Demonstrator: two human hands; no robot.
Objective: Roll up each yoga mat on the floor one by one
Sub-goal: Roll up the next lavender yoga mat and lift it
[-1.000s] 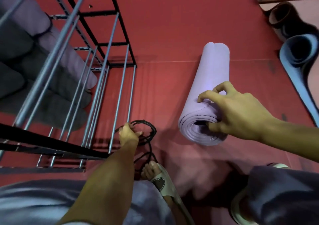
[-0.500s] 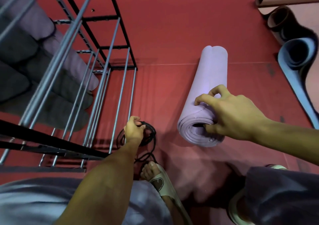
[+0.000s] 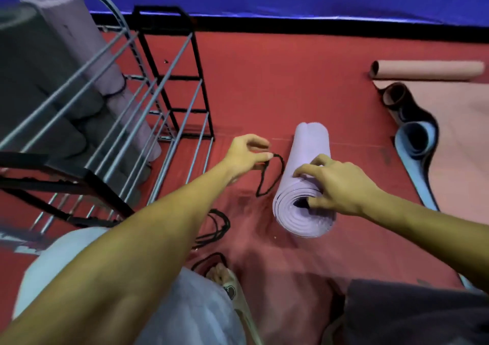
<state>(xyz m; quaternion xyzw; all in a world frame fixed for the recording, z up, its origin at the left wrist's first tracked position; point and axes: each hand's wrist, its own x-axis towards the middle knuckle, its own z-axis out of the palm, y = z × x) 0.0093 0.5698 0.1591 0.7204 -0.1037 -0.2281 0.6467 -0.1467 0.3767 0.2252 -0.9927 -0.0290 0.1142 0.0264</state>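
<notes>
R hand (image 3: 341, 183) grips rolled mat (image 3: 307, 159), L hand (image 3: 244, 156) pinches cord (image 3: 270, 175).

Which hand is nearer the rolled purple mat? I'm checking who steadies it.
Right. The right hand grips the rolled purple mat at its near end; the left hand is beside it, apart, pinching a black cord loop.

Left hand (image 3: 244, 156) with cord (image 3: 267, 178), lifted

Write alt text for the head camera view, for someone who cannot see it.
Seen from above, the right hand grips the near end of a rolled lilac yoga mat on the red floor, while the left hand pinches a black cord loop beside it. A metal rack of rolled mats stands left; partly unrolled mats lie right.
</notes>
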